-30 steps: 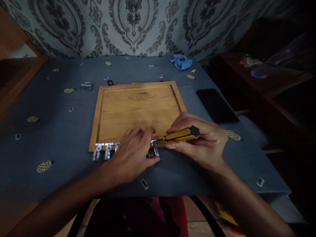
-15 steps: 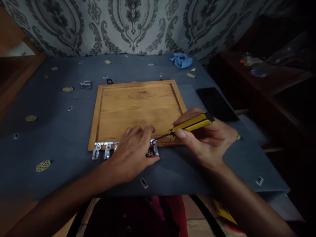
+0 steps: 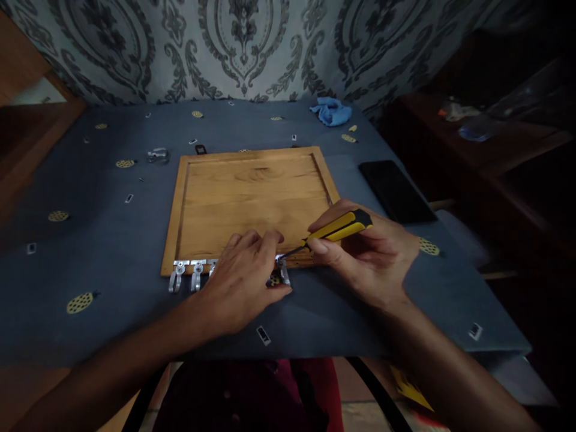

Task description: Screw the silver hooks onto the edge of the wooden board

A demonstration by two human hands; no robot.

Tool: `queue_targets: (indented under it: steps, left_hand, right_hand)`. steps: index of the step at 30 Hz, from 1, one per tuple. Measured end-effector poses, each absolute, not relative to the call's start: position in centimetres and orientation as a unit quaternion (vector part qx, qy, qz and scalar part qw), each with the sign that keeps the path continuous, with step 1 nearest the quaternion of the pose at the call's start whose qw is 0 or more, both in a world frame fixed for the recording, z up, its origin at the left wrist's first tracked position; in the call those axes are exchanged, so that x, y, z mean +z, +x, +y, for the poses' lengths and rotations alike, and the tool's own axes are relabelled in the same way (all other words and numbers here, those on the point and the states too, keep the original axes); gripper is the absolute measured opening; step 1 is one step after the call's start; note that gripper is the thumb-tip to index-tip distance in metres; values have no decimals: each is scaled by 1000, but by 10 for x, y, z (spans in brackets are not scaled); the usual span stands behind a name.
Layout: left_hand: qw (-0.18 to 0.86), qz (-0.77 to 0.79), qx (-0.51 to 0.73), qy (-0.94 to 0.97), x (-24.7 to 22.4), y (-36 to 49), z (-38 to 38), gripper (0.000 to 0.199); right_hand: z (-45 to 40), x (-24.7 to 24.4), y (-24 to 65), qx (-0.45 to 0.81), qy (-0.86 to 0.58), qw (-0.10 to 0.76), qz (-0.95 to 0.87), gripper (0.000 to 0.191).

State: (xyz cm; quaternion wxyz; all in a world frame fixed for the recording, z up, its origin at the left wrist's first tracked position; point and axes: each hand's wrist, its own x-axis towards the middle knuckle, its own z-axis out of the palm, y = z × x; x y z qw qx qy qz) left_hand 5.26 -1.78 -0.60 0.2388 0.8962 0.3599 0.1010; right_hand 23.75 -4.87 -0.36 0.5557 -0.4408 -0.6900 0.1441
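Board [image 3: 256,207] on table [image 3: 103,252], phone [image 3: 396,191] right, cloth [image 3: 332,112] behind

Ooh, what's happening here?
A person's right hand holds a yellow-and-black-handled screwdriver, its tip at a shiny silver metal hook on the near edge of a rectangular brown wooden board. The left hand rests over that edge, partly hiding the row. More silver hooks show to its left. A flat black phone lies right of the board.
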Motion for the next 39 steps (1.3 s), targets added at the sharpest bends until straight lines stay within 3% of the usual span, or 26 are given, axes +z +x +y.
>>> queue_targets:
  steps: [7, 13, 17, 24, 33, 39]
  left_hand:
    - [233, 357, 109, 898, -7, 53, -17, 45]
    - [228, 354, 115, 900, -10, 52, -18, 47]
    - [233, 361, 100, 897, -7, 53, -18, 50]
    - [229, 359, 105, 899, -8, 53, -18, 49]
    - [234, 358, 109, 897, -8, 51, -19, 49]
    - [237, 358, 97, 898, -6, 52, -18, 48]
  right_hand:
    - [-47, -3, 238, 162, -438, 555, -689, 17]
    - [-50, 0, 239, 325, -439, 554, -629, 14]
    - [-50, 1, 242, 364, -401, 541, -643, 10]
    - [-52, 0, 238, 326, -432, 557, -630, 6]
    - [-50, -7, 236, 210, -449, 568, -657, 24]
    - [-50, -2, 234, 137, -440, 661, -592, 19]
